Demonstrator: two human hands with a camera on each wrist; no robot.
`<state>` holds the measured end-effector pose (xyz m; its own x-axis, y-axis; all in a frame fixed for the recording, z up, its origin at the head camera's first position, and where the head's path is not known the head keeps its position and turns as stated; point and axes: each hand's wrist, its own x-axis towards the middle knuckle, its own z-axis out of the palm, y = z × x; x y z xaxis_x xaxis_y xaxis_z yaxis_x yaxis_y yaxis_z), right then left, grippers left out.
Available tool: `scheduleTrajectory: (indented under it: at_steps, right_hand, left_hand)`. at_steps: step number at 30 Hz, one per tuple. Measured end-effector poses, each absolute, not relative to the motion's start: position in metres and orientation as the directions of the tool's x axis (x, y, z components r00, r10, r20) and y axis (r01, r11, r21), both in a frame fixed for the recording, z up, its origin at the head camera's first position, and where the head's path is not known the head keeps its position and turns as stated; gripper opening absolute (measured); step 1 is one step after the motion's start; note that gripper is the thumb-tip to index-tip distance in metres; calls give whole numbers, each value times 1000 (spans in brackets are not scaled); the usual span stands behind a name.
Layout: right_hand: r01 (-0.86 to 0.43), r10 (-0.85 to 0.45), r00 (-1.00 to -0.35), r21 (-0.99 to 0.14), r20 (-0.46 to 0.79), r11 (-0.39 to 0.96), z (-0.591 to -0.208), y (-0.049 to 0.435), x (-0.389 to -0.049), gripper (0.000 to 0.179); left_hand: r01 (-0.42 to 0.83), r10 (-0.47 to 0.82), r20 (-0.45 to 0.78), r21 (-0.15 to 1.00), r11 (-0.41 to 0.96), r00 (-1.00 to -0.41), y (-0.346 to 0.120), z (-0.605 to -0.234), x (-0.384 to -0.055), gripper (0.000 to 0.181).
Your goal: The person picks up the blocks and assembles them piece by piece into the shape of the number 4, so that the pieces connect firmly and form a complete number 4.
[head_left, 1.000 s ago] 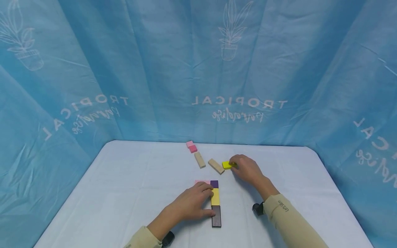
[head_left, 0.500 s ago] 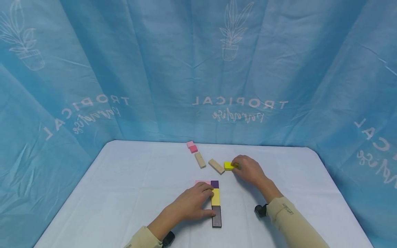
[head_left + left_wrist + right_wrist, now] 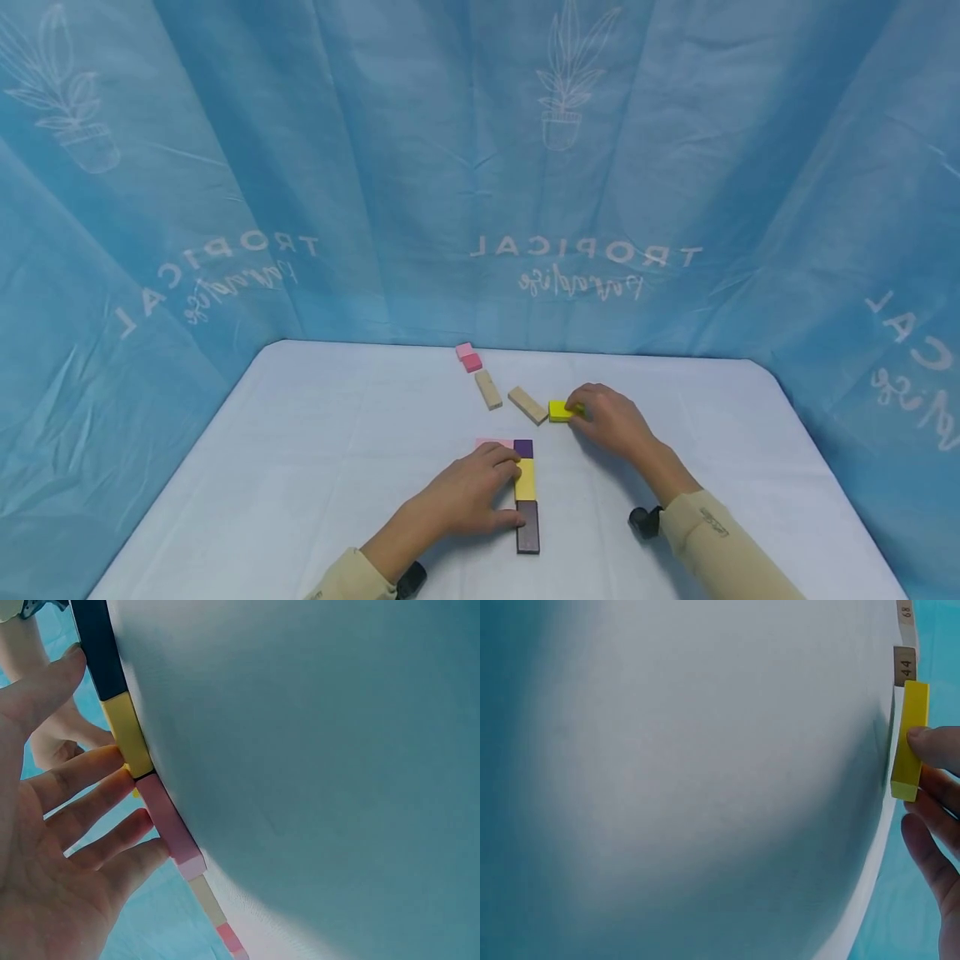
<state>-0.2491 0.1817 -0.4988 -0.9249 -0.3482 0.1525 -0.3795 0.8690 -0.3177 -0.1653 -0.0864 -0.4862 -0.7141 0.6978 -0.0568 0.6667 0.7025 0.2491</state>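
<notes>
My left hand [image 3: 472,492] rests along a row of blocks, its fingers fairly straight. The fingertips touch the mustard-yellow block [image 3: 527,480] and a pink block [image 3: 172,825], and the thumb lies on the dark grey block [image 3: 528,533]. A purple block [image 3: 523,449] sits at the far end of the row, with the pink block to its left, partly covered by the hand. Farther back and to the right, my right hand [image 3: 611,421] pinches a bright yellow block [image 3: 910,742] between thumb and fingers. In the right wrist view the block appears just off the tablecloth.
Two bare wooden blocks lie behind the row: one wooden block [image 3: 528,405] beside the bright yellow one, another wooden block [image 3: 488,390] farther left. Two small pink blocks, a darker one [image 3: 472,362] and a paler one [image 3: 464,351], lie near the back edge of the white table [image 3: 337,467].
My right hand has drawn the bright yellow block a little to the right and nearer, widening its gap from the wooden block. The left hand stays in place. The head view has shifted slightly.
</notes>
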Motion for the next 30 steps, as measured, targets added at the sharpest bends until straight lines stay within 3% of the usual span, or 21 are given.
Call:
scheduleTrajectory:
  at_steps: [9,30]
  right_hand:
    - [-444,-398,-895,-326,200,835,-493,182,-239,17]
    - [-422,-388,-906,-321,169,848,-490,177,-217,17]
  left_hand:
    - [665,697,-54,255,702,-715,-87,-486,-165,63]
    - [657,690,-61,254,710,-721,-86,-487,-164,64]
